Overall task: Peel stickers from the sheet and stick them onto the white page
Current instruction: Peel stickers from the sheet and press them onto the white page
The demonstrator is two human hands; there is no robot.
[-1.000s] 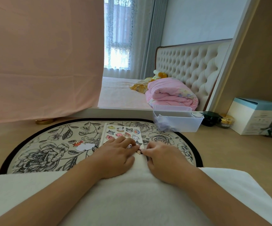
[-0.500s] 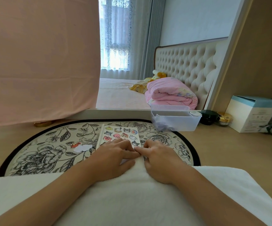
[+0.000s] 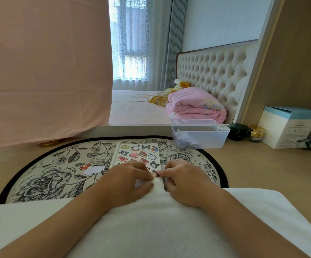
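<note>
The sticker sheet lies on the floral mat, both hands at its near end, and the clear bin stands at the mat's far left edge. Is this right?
One error: the head view shows the clear bin at the far right edge of the floral mat, not left. The sticker sheet, left hand and right hand are as you say.

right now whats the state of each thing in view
sticker sheet, flat on the mat
left hand, pressing the sheet down
right hand, fingers pinching a sticker
plastic bin, open
pink quilt, folded
black jar, lidded
</note>
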